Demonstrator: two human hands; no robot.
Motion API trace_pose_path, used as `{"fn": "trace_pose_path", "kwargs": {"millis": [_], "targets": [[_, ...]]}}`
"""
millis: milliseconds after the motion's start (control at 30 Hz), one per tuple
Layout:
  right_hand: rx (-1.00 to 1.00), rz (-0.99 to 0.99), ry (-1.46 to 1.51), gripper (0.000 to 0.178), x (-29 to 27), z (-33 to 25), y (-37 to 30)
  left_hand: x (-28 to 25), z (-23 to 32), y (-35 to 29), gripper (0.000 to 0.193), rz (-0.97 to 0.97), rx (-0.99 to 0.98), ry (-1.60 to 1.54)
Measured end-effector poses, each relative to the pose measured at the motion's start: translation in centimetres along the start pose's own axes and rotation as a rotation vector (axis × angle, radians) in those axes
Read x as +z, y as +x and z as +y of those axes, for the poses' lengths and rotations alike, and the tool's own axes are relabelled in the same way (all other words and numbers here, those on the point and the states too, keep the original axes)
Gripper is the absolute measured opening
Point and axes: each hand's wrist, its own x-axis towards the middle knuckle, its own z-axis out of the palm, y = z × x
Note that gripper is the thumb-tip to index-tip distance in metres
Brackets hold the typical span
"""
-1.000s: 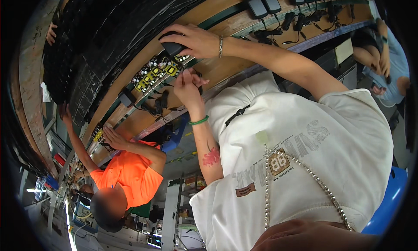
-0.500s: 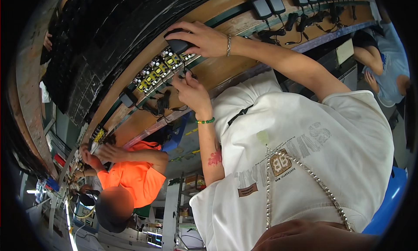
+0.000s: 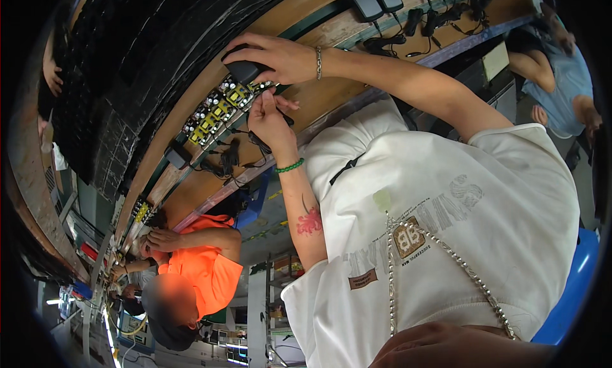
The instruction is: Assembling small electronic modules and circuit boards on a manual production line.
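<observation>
Boards (image 3: pixel 213 116) lie uncovered in a tight row left of the frame's upper centre, yellow parts facing up. Right hand (image 3: pixel 271 58) curls over a black case (image 3: pixel 243 72) at the row's upper-right end, thumb and fingers closed around it; whether the case touches a board is hidden. Left hand (image 3: pixel 271 116) is just below, part-curled beside the row's near edge; I cannot tell if it has hold of anything.

Another adapter (image 3: pixel 177 155) sits by the row's lower-left end, with black leads (image 3: pixel 223 161) bunched beside it on the worktop (image 3: pixel 194 192). At the upper right, more adapters (image 3: pixel 366 4) stand in line, at least 2 clearly visible, leads hanging.

The work looks partway: those upper-right adapters seem closed up, while the row's boards have no covers. Whether the gripped case holds a board cannot be seen.
</observation>
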Motion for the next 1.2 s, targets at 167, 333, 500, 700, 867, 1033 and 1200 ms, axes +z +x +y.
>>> {"fn": "trace_pose_path", "kwargs": {"millis": [167, 333, 500, 700, 867, 1033, 1200], "targets": [[-0.01, -0.02, -0.035, 0.07, 0.0, -0.5, -2.1, -0.1, -0.8, -1.3, 0.018, 0.029, -0.069, -0.015], [-0.054, 0.012, -0.032, 0.069, 0.3, -1.0, -2.4, -1.0, 0.7, -1.4, 0.017, 0.008, -0.234, -0.05], [-0.053, -0.032, -0.033, 0.069, 1.6, -1.1, 0.1, -3.2, 2.7, 1.2, 0.016, 0.004, -0.325, -0.014], [-0.07, -0.015, -0.097, 0.072, 0.0, 1.6, 13.2, -0.7, 11.3, 9.2, 0.015, 0.064, -0.138, 0.012], [0.06, -0.079, -0.344, 0.074, -0.2, 1.1, 15.0, -1.4, 11.5, 10.6, 0.015, 0.057, -0.1, -0.096], [-0.017, -0.215, -0.657, 0.073, 0.1, -0.8, 15.0, -1.7, 12.1, 11.7, 0.016, -0.087, -0.033, -0.27], [-0.026, -0.231, -0.733, 0.079, 0.1, -1.2, 17.1, -1.7, 13.9, 12.6, 0.017, -0.102, -0.005, -0.193]]}}
